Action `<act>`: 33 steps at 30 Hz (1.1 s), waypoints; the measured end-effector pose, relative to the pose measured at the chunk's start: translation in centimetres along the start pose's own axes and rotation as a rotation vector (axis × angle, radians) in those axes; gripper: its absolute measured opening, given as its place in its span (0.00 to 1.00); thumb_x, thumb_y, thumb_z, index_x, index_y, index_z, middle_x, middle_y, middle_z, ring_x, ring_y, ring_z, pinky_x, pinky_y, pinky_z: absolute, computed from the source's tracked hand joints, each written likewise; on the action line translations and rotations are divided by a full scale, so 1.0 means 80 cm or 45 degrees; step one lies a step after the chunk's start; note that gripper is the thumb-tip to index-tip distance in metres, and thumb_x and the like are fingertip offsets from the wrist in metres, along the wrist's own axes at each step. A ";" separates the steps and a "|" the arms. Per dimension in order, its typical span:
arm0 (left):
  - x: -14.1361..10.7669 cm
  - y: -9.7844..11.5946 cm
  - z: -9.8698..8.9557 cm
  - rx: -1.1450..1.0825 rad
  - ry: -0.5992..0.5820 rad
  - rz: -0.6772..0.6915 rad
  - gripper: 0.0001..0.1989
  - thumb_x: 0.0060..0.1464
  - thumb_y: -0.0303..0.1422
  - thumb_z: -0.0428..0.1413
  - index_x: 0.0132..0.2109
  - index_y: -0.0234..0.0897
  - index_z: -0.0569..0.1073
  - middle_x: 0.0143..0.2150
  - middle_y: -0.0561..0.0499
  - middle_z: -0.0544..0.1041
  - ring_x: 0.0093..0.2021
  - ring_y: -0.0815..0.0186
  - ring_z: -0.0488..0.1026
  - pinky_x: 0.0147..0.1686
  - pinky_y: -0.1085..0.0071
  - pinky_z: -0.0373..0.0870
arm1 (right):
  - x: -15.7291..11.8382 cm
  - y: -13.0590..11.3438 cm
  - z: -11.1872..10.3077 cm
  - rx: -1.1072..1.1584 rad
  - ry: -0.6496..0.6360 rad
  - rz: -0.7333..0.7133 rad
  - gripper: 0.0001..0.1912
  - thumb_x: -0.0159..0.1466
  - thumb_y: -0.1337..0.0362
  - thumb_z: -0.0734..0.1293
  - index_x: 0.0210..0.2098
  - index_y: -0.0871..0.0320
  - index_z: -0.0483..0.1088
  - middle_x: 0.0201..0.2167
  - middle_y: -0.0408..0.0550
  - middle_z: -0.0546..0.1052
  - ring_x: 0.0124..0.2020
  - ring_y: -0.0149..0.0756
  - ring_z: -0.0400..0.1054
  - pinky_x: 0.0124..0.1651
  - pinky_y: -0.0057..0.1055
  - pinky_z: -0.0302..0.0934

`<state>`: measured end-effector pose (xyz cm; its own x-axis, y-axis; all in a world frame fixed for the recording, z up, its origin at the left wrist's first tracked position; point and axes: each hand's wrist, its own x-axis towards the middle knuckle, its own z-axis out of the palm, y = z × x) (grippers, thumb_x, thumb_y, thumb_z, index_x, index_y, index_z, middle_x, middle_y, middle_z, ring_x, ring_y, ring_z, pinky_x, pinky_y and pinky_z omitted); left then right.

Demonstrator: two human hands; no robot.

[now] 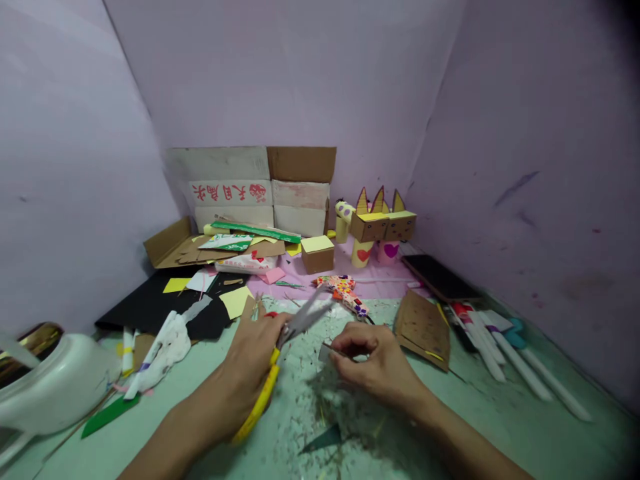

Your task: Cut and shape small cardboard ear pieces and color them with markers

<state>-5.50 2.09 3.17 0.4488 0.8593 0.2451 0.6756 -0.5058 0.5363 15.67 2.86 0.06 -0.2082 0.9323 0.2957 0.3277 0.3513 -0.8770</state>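
My left hand (pixel 253 357) is closed around the yellow handles of a pair of scissors (pixel 300 323). The blades stand apart and point up and to the right, over the table. To their right, my right hand (pixel 373 360) pinches a small greyish piece of card or paper (pixel 325 352) between thumb and forefinger. The blades do not touch this piece. A glue gun with a colourful floral pattern (pixel 345 293) lies just beyond both hands. Below my right hand, a dark triangular scrap (pixel 324 439) rests on the table.
Behind are a small cardboard box (pixel 317 255) with a yellow top and box-headed, eared figures (pixel 370 227). Marker pens (pixel 480 343), a brown card piece (pixel 423 327) and a dark tablet-like slab (pixel 440 277) lie right. At left are a white pot (pixel 65 380) and black paper (pixel 145 307).
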 end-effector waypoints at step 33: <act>0.000 0.038 0.057 -1.308 0.467 -0.519 0.16 0.43 0.30 0.59 0.40 0.37 0.65 0.30 0.54 0.69 0.29 0.70 0.66 0.28 0.74 0.67 | -0.010 -0.010 0.024 1.023 -0.086 0.556 0.16 0.40 0.64 0.76 0.28 0.60 0.73 0.22 0.43 0.75 0.23 0.30 0.66 0.28 0.27 0.60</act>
<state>-0.78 0.24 1.12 -0.0018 0.9995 0.0323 -0.1365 -0.0323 0.9901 13.80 1.70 -0.20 -0.2780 0.9525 -0.1243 -0.3443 -0.2196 -0.9128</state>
